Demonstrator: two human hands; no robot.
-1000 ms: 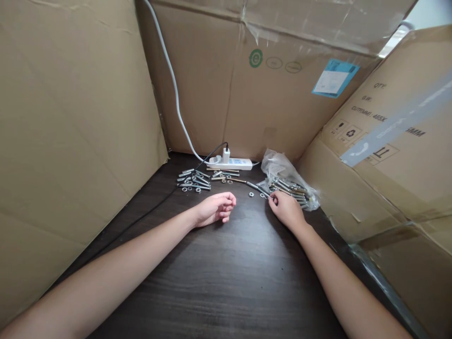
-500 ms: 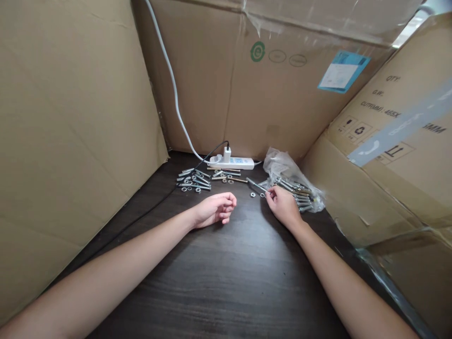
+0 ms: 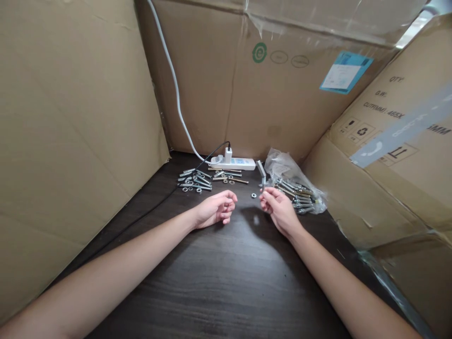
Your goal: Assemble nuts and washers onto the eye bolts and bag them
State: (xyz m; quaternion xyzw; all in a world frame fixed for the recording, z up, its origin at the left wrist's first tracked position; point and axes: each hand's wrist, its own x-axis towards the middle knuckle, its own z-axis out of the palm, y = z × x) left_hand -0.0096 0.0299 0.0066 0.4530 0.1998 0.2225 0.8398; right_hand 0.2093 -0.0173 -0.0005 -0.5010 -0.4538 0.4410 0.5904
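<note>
A metal bolt is standing nearly upright, leaning a little, in the right hand, with its thicker end pointing up and away. The fingers of that hand are closing in a pinch on its lower end. A small nut is lying on the worktop just to the left of this hand, and a clear plastic bag is sitting just behind and to the right, with loose bolts spilling at its mouth. The left hand is resting on the worktop well apart from the bolt, its fingers curling loosely, half open, with nothing showing in them. Beyond it, a pile of bolts and rings is lying on the left, and longer bolts and nuts are lying beside that pile. Behind these, a white power strip is carrying an upright plug, from which a black cable is running toward the lower left. A white cord is rising along the back box. Cardboard is also walling in the worktop on both sides.
</note>
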